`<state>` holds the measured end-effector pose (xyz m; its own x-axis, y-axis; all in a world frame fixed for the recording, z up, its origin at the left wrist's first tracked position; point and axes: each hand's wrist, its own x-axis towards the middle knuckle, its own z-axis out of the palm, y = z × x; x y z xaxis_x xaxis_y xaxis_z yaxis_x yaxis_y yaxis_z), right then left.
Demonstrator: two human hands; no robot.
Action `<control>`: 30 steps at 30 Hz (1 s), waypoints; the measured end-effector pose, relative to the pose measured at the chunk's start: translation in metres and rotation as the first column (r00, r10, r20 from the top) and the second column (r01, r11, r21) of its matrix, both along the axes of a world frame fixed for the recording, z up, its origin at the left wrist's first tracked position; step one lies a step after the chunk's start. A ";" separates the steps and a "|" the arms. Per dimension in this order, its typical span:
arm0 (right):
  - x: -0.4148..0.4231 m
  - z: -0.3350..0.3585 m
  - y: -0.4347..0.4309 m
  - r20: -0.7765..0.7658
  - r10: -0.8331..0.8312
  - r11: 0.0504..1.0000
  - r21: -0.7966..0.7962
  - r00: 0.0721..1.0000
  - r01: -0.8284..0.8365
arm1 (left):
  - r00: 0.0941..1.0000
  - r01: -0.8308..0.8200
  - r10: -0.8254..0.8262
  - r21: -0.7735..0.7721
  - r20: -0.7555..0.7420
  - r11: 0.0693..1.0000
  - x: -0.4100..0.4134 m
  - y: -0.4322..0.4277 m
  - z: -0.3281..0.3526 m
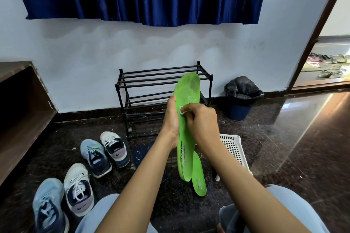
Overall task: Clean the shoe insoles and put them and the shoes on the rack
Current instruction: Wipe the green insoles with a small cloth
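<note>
Head cam: left hand (171, 117) grips the green insole (189, 89) by its edge, holding it upright, right hand (202, 121) pinches a small white wipe (181, 109) against it. Second green insole (198, 178) lies on the floor (284, 138) below, four sneakers (95, 157) sit off left, white basket (234, 149) right, black rack (162, 81) stands by the wall (75, 62) behind

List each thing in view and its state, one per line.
Held insole, upright, gripped by the left hand, white specks near its toe.
Cloth, pinched in the right hand, pressed against the insole.
Second green insole, lying on the floor.
Shoes, four on the floor, none shelved.
Rack, standing by the wall.
Bin, open, lined with a black bag.
</note>
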<state>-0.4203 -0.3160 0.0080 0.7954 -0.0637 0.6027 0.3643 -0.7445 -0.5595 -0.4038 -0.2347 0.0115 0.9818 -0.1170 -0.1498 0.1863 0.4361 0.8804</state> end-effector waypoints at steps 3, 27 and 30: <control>-0.002 -0.001 0.005 -0.007 0.032 0.999 -0.022 0.999 -0.032 | 0.998 -0.055 0.055 -0.015 0.026 0.998 0.002 0.003 0.001; 0.008 0.007 -0.014 0.007 0.038 0.999 0.011 0.999 -0.038 | 0.999 0.020 -0.017 -0.064 0.041 0.998 -0.002 0.002 0.002; 0.008 0.004 -0.015 -0.048 0.078 0.995 -0.062 0.996 -0.081 | 0.999 0.021 -0.018 -0.089 0.031 0.996 -0.003 0.007 0.007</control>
<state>-0.4118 -0.3306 0.0118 0.8229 0.0378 0.5669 0.3989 -0.7488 -0.5292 -0.4065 -0.2273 0.0182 0.9831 -0.1474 -0.1084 0.1694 0.5093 0.8437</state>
